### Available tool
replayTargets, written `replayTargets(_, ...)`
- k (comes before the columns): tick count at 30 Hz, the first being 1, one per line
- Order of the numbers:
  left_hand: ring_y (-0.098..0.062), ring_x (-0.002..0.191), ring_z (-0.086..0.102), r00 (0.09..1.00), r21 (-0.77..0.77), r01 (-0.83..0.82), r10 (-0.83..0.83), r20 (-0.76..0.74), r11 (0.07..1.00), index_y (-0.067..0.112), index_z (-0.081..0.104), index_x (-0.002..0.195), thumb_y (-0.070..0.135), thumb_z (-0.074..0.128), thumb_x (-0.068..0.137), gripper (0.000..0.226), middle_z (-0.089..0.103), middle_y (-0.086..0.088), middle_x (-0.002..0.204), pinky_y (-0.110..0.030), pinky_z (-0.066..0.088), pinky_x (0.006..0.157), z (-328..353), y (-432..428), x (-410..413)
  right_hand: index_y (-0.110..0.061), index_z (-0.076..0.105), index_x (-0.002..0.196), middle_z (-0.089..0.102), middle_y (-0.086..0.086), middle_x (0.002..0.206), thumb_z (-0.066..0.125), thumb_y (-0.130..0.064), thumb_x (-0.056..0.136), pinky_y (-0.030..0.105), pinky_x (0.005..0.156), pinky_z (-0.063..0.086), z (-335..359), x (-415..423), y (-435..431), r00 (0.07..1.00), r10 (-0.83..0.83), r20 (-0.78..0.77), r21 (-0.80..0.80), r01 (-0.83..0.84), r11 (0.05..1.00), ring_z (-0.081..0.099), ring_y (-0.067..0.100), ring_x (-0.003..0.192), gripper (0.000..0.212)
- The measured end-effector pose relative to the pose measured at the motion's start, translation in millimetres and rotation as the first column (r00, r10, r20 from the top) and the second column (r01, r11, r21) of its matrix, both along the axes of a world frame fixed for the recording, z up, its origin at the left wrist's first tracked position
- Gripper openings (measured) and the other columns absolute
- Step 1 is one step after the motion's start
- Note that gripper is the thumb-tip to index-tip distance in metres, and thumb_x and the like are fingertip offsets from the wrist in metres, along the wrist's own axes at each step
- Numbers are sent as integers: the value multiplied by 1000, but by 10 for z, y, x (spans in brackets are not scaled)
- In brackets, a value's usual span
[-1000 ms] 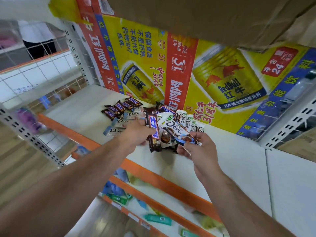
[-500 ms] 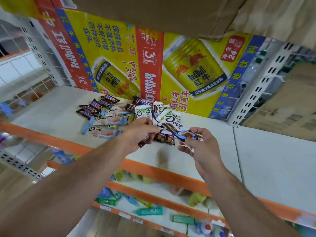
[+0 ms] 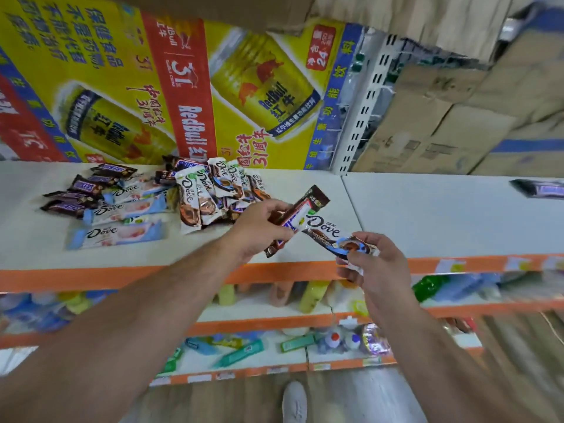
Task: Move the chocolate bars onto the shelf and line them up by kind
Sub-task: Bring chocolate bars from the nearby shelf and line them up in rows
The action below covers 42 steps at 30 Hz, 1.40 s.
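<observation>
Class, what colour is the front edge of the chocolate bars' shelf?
The shelf edge is orange; head view.

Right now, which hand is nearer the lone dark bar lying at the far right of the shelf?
Right. The right hand, pinching a Dove bar, is left of the lone dark bar; the left hand, gripping a brown bar, is even farther left.
</observation>
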<state>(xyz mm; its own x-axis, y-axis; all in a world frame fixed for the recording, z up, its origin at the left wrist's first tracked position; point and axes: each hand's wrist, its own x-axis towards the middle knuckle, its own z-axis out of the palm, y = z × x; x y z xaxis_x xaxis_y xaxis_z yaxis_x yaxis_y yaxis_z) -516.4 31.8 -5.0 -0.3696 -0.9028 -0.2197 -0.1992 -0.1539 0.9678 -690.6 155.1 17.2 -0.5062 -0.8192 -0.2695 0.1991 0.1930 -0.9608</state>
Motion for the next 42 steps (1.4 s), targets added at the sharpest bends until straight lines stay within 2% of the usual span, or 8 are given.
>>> replayTargets(4,-29,72,67,994,5,101,-100,-34,995,21,64,105,-12,70,79,42,71,-19,89,-36,55,62,20,137,-371,-12,63,96,70,16,92,53,16,86,43,67,57,17,-253,284,996,-88,-6,-17,88,996,65,28,67,31)
replayTargets(17,-22,72,62,966,12,257,-256,-18,966,13,63,85,4,67,85,11,68,-7,77,-36,48,73,46,602,-2294,-10,63,95,69,14,93,55,14,88,41,65,56,23,-1859,1039,963,-260,72,-94,266,960,65,29,68,26)
replayTargets(22,-29,78,66,938,101,341,-331,-104,935,8,56,103,-10,61,83,27,70,-15,88,-41,52,75,113,925,-3337,-9,63,99,71,18,99,55,13,87,37,60,54,70,-2805,1375,963,-268,40,-89,271,959,66,29,70,26)
replayTargets(26,-28,73,68,926,69,365,-354,-132,929,12,50,108,-14,63,80,41,69,-19,92,-34,56,58,159,1185,-4076,-8,63,100,70,18,94,53,14,87,27,47,49,136,-3467,1627,949,-314,25,-77,315,946,64,28,61,27)
replayTargets(29,-36,85,71,931,46,356,-349,-108,933,13,51,104,-8,68,78,38,70,-23,99,-51,57,73,153,1276,-4540,-11,63,96,70,15,94,54,15,87,33,55,51,164,-3862,1764,935,-352,42,-85,354,931,66,24,63,29)
replayTargets(33,-29,72,68,943,37,323,-318,-93,946,13,53,93,0,66,85,19,70,-21,92,-32,52,52,185,1292,-5079,-7,63,103,72,18,97,57,14,85,40,67,54,115,-4347,1834,910,-409,67,-68,413,908,69,30,74,28)
replayTargets(36,-28,69,66,938,38,339,-335,-85,940,10,55,91,0,66,85,16,69,-16,84,-33,51,54,147,1225,-5470,-10,65,105,76,12,84,57,11,84,44,74,49,74,-4682,1800,897,-440,53,-36,442,896,71,29,69,31)
replayTargets(42,-21,58,60,920,50,384,-378,-102,922,10,59,90,-1,66,83,14,67,-7,70,-30,46,54,69,921,-6358,-6,63,101,72,15,94,55,15,85,41,65,59,32,-5454,1548,867,-498,31,-49,499,865,70,26,70,28)
